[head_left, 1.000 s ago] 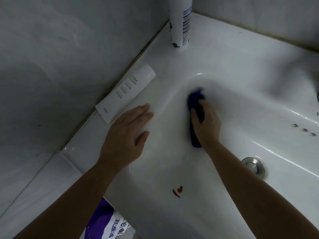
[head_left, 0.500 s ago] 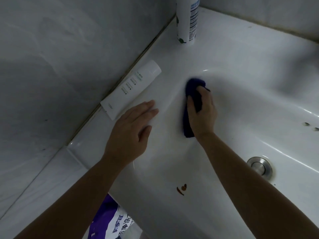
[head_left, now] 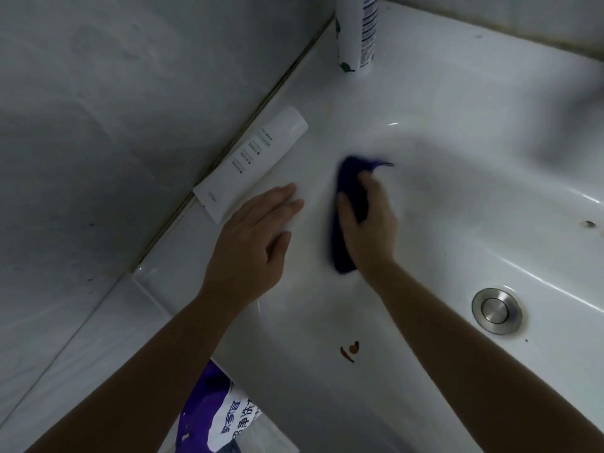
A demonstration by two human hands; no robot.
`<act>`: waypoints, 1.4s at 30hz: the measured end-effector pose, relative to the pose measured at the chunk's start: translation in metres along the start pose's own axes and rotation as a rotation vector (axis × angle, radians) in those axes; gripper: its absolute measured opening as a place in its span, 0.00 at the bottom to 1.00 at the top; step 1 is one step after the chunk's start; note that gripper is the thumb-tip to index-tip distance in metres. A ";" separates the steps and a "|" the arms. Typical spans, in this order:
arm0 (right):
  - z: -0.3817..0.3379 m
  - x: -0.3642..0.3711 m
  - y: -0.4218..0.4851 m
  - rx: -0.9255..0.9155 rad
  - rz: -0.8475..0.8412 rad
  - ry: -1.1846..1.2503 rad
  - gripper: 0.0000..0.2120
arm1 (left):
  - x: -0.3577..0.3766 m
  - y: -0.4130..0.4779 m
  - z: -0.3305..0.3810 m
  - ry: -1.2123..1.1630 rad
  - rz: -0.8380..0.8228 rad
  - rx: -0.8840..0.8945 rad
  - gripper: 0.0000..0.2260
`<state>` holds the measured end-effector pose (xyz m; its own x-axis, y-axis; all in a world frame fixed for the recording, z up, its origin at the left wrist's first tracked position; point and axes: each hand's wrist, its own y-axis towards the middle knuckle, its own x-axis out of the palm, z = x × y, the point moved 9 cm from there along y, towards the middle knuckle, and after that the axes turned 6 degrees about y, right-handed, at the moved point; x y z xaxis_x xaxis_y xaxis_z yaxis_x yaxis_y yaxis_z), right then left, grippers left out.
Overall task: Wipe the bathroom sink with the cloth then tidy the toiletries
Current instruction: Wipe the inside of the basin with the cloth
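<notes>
On the left inner slope of the white sink, a dark blue cloth is pressed against the porcelain by the right hand. The cloth is gripped with the fingers curled over its top and the thumb laid along its left edge, though both are blurred. Within the bowl, a small brown mark is seen on the near slope, well apart from the cloth, and a round metal drain plug is set at the bottom to the right. An overflow hole is visible at the far right. The cloth is folded into a long strip, and its long axis runs up the slope, with one end pointed toward the far corner and the other toward the near edge. The left hand is laid flat on the left rim, fingers straight and close together, their tips just beside a white tube; whether they touch it cannot be told. The tube is laid along the grey wall, cap toward the far corner. A white spray can is stood upright on the rim farther back. Bare porcelain is left between cloth and plug. A purple and white bag is seen below the near edge.
</notes>
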<state>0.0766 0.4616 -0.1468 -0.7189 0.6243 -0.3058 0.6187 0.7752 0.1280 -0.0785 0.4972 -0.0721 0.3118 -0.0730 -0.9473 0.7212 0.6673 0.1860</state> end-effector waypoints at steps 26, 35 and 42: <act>0.010 -0.040 -0.143 0.441 -0.698 -0.289 0.13 | -0.015 -0.076 -0.006 0.058 -0.066 0.025 0.21; 0.004 -0.037 -0.147 0.437 -0.732 -0.247 0.12 | -0.015 -0.074 -0.006 0.063 -0.058 -0.008 0.21; -0.004 0.011 -0.129 0.403 -0.734 -0.175 0.12 | -0.016 -0.075 -0.005 0.056 -0.027 -0.006 0.21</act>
<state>-0.0128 0.3688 -0.1636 -0.9427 -0.0721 -0.3258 0.1050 0.8626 -0.4948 -0.1413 0.4520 -0.0720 0.2576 -0.0496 -0.9650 0.7249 0.6702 0.1591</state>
